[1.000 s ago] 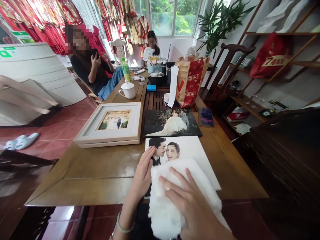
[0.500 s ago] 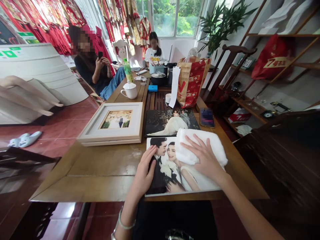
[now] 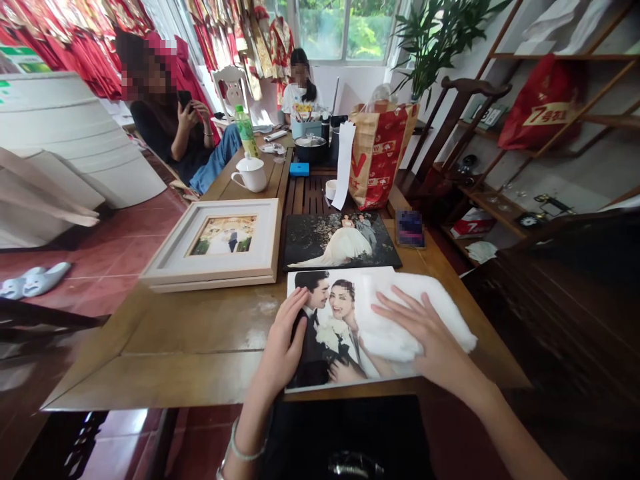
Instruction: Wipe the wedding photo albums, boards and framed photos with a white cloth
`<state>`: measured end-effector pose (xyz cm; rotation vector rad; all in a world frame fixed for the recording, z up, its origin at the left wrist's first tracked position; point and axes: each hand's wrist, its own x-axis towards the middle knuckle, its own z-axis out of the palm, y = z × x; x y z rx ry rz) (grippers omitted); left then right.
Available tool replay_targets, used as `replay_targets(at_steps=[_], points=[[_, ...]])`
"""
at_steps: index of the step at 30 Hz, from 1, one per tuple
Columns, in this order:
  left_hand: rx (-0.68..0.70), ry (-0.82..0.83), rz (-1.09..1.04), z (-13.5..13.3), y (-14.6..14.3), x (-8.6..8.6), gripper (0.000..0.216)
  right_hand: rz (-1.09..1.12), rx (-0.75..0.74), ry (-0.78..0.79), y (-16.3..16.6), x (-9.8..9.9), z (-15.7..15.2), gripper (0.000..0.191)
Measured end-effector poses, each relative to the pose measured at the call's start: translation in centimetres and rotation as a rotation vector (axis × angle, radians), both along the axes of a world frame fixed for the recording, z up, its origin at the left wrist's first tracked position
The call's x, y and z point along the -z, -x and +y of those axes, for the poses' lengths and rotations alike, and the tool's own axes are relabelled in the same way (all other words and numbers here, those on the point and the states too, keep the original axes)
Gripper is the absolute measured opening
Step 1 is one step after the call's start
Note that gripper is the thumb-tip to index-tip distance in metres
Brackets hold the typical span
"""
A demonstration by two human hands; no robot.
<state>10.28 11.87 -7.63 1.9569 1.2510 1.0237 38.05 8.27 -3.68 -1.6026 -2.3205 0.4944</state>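
A wedding photo print (image 3: 327, 347) of a couple lies flat near the table's front edge. My left hand (image 3: 286, 340) rests on its left edge, fingers stretched out. Under my right hand (image 3: 430, 337) is a folded white cloth (image 3: 385, 333), pressed flat with spread fingers over the right part of the print. The cloth hides that part and overhangs the right side. Just behind lies a darker wedding photo (image 3: 340, 241). To the left is a light wooden picture frame (image 3: 210, 245) with a small couple photo inside.
On the wooden table (image 3: 200, 333) stand a white lidded mug (image 3: 249, 175), a green-capped bottle (image 3: 246, 132), a blue box (image 3: 299, 169) and a paper bag (image 3: 380, 157). A phone (image 3: 411, 229) lies at the right edge. Two people sit at the far side. A shelf stands right.
My right hand has slid the cloth to the right and a little toward me across the print. My left hand stays on the left edge. The view has shifted slightly.
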Motion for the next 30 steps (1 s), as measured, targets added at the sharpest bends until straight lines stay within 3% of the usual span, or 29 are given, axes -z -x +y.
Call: replay_targets(at_steps=[4,11,19,23,26,30], points=[[0.002,0.015,-0.005,0.0,0.0,-0.2,0.04,-0.003,0.059,-0.045,0.8,0.5,2.6,0.078],[0.007,-0.011,-0.004,0.1,0.0,-0.5,0.04,-0.025,0.075,-0.08,1.4,1.0,2.4,0.078],[-0.005,-0.006,0.001,0.0,-0.1,-0.2,0.041,-0.063,-0.139,-0.016,2.7,0.0,-2.4,0.099],[0.021,-0.006,0.014,0.0,-0.1,-0.3,0.043,-0.057,-0.21,0.027,2.6,-0.4,-4.1,0.097],[0.043,-0.011,0.022,0.0,-0.1,-0.3,0.044,-0.05,-0.137,0.006,2.0,-0.1,-2.7,0.096],[0.053,-0.012,0.029,0.1,0.0,-0.2,0.044,-0.033,-0.007,-0.049,1.5,0.4,2.0,0.086]])
